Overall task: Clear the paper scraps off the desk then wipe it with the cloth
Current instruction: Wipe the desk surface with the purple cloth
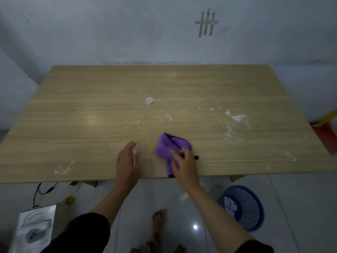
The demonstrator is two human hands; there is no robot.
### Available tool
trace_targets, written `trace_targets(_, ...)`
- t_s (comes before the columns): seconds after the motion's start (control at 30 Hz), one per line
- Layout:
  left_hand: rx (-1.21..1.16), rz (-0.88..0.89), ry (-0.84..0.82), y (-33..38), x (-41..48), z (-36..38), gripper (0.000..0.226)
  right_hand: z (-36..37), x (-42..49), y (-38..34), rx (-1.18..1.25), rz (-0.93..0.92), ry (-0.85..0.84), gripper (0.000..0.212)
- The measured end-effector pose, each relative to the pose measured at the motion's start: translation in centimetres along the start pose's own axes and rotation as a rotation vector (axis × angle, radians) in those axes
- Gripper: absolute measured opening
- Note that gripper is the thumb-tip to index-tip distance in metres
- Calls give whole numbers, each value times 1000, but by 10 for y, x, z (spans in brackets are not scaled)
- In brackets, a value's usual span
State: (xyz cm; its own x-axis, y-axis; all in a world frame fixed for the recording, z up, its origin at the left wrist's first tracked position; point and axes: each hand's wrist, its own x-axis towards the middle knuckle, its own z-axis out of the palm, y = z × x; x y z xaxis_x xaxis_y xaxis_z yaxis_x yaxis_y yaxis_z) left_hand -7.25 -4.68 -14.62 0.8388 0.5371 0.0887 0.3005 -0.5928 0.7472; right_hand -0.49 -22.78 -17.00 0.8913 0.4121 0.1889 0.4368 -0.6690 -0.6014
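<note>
To wipe well, I'd spread the purple cloth [166, 147] flatter and sweep long overlapping strokes out to the white scrap [149, 100] at twelve o'clock of it and the bigger smear [237, 117] at two o'clock. The cloth sits mid-desk [91, 106], by the near edge. The right hand [184, 165] bunches it in curled fingers, forearm reaching in from five o'clock. The left hand [126, 161], at nine o'clock of the cloth, rests flat, fingers straight, holding nothing.
</note>
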Motion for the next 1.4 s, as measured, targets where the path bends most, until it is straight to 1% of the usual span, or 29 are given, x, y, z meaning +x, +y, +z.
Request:
trace_targets(0.07,7,44,-55,13,-2,12,47,-34,-3,37,-44,150,103,46)
trace_targets(0.17,7,150,-128,38,-3,31,46,-80,-8,82,-100,353,210,43)
trace_targets(0.23,7,244,-170,58,-4,44,44,-98,-6,90,-111,446,281,40)
trace_targets(0.27,0,295,-198,70,-4,49,42,-103,-1,86,-94,464,329,40)
trace_targets(0.3,-12,350,-223,83,-5,54,39,-105,4,77,-75,446,376,40)
trace_targets(0.37,-29,469,-237,106,-7,64,33,-104,16,51,-123,320,412,41)
trace_targets(0.43,-15,512,-231,123,-6,74,29,-91,26,32,-221,216,341,45)
trace_targets(0.47,16,503,-228,127,-4,80,31,-81,29,27,-216,208,272,48)
trace_targets(0.5,63,476,-232,128,0,86,37,-72,30,24,-152,238,186,51)
trace_targets(0.53,120,441,-259,126,5,91,44,-64,31,23,-31,301,96,52)
trace_targets(0.57,181,408,-316,120,9,96,53,-60,30,26,93,371,43,53)
trace_targets(0.6,232,386,-385,112,14,101,63,-59,29,29,185,417,53,52)
trace_targets(0.67,285,354,-491,96,25,109,76,-66,24,39,278,454,187,46)
trace_targets(0.73,367,370,-474,86,37,119,83,-74,17,53,294,481,325,37)
trace_targets(0.8,495,361,-432,87,52,130,88,-80,9,69,316,574,435,34)
trace_targets(0.87,539,286,-377,100,71,141,87,-87,2,88,309,641,563,35)
trace_targets(0.9,552,251,-348,106,82,146,82,-92,0,97,277,658,628,36)
trace_targets(0.97,561,184,-341,121,109,159,73,-102,-4,118,138,711,703,35)
trace_targets(1.07,626,174,-321,145,150,173,69,-120,-14,155,-104,884,634,41)
trace_targets(1.13,637,196,-347,158,171,185,66,-131,-25,176,-152,948,583,45)
trace_targets(1.2,613,218,-348,166,185,199,64,-141,-38,192,-127,919,588,50)
trace_targets(1.27,554,261,-377,169,190,217,63,-146,-50,202,-117,827,597,52)
trace_targets(1.33,493,292,-453,172,191,235,63,-148,-60,207,-89,748,582,49)
trace_targets(1.4,457,323,-487,181,189,250,62,-148,-65,210,-61,711,575,45)
